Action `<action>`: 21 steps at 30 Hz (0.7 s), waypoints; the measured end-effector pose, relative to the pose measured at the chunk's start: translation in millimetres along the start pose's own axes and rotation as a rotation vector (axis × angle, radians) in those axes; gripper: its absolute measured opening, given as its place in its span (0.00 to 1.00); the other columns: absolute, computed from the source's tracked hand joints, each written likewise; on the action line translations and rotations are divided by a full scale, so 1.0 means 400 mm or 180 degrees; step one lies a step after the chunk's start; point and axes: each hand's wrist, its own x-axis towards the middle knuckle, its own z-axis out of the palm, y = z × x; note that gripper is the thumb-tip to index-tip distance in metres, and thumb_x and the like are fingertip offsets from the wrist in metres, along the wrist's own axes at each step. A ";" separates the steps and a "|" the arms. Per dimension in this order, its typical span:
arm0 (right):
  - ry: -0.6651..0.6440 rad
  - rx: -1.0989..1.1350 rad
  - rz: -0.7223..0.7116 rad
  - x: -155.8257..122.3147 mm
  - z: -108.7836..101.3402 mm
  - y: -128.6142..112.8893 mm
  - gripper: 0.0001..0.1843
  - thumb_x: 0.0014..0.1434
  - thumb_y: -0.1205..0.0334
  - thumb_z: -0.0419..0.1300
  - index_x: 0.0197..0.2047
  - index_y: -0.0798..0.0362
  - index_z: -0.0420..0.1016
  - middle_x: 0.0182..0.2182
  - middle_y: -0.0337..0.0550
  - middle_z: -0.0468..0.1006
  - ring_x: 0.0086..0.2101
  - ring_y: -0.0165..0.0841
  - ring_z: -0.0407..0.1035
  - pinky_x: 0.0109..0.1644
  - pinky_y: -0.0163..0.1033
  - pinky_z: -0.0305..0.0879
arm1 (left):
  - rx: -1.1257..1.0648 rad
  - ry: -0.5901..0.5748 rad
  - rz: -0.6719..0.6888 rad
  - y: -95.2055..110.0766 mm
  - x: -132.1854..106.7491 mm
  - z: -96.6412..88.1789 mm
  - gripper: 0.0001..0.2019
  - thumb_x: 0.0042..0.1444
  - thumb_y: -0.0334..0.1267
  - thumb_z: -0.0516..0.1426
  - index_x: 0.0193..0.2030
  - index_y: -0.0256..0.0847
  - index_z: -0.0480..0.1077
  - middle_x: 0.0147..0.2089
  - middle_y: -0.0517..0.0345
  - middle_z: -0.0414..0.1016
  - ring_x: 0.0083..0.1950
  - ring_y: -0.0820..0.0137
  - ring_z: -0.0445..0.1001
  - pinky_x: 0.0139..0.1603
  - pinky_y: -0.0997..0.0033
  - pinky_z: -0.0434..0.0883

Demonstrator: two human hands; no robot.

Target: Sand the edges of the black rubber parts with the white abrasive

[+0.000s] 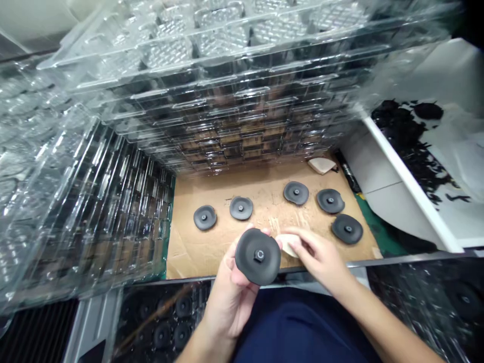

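My left hand (231, 292) is closed around a black rubber disc (257, 255) with a small metal hub in its middle, held face up over the front edge of the bench. My right hand (316, 254) sits just right of the disc, fingers pinched on a small pale piece (288, 243) that touches the disc's rim. Several more black discs lie on the cardboard sheet (196, 247) behind, among them one at far left (204, 218), one at the back (296, 192) and one at right (347, 228).
Tall stacks of clear plastic trays (234, 101) wall in the back and the left (68, 201). A white bin (412, 191) at right holds black scraps (404, 131). Trays with black discs (166, 322) lie in front at left. A pale wedge (322, 165) rests at the back right.
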 end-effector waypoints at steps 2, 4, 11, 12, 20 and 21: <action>0.0227 0.0078 -0.0167 0.005 -0.034 -0.072 0.12 0.62 0.60 0.53 0.46 0.50 0.72 0.42 0.42 0.79 0.41 0.34 0.74 0.41 0.36 0.71 | 0.0007 0.0056 0.0007 -0.005 -0.001 0.007 0.35 0.31 0.47 0.69 0.51 0.46 0.70 0.51 0.51 0.76 0.51 0.58 0.74 0.54 0.64 0.70; 0.0464 0.0206 -0.0787 0.004 -0.060 -0.150 0.11 0.62 0.65 0.54 0.47 0.50 0.71 0.42 0.41 0.78 0.42 0.31 0.72 0.43 0.33 0.70 | 0.0011 0.0043 0.0021 -0.010 -0.002 0.012 0.36 0.31 0.45 0.70 0.52 0.45 0.70 0.51 0.52 0.76 0.51 0.60 0.74 0.53 0.65 0.70; -0.0729 0.0289 -0.1445 0.013 -0.053 -0.250 0.11 0.61 0.73 0.52 0.41 0.57 0.74 0.33 0.43 0.77 0.33 0.28 0.71 0.39 0.31 0.69 | 0.0100 0.0069 0.0069 -0.019 -0.009 0.015 0.26 0.38 0.36 0.69 0.48 0.45 0.72 0.48 0.55 0.77 0.48 0.65 0.75 0.50 0.71 0.71; -0.0570 0.0235 -0.1465 0.017 -0.047 -0.248 0.11 0.61 0.73 0.51 0.41 0.57 0.74 0.33 0.43 0.77 0.33 0.29 0.71 0.38 0.32 0.69 | 0.0080 0.0033 0.0054 -0.020 -0.011 0.016 0.28 0.37 0.37 0.69 0.49 0.45 0.72 0.48 0.54 0.78 0.49 0.64 0.75 0.49 0.71 0.72; -0.0637 0.0360 -0.1499 -0.021 -0.101 -0.223 0.12 0.58 0.76 0.53 0.42 0.57 0.74 0.31 0.40 0.77 0.31 0.25 0.71 0.36 0.27 0.67 | -0.0010 -0.0271 -0.0304 -0.005 -0.010 0.030 0.25 0.36 0.34 0.69 0.45 0.43 0.73 0.46 0.53 0.79 0.45 0.65 0.77 0.50 0.69 0.72; -0.0586 0.0170 -0.1331 -0.030 -0.114 -0.219 0.12 0.58 0.76 0.53 0.41 0.56 0.74 0.30 0.39 0.77 0.30 0.25 0.71 0.35 0.27 0.67 | -0.0005 -0.0241 -0.0380 -0.004 -0.008 0.031 0.24 0.36 0.33 0.69 0.44 0.42 0.73 0.45 0.53 0.79 0.43 0.65 0.77 0.49 0.70 0.73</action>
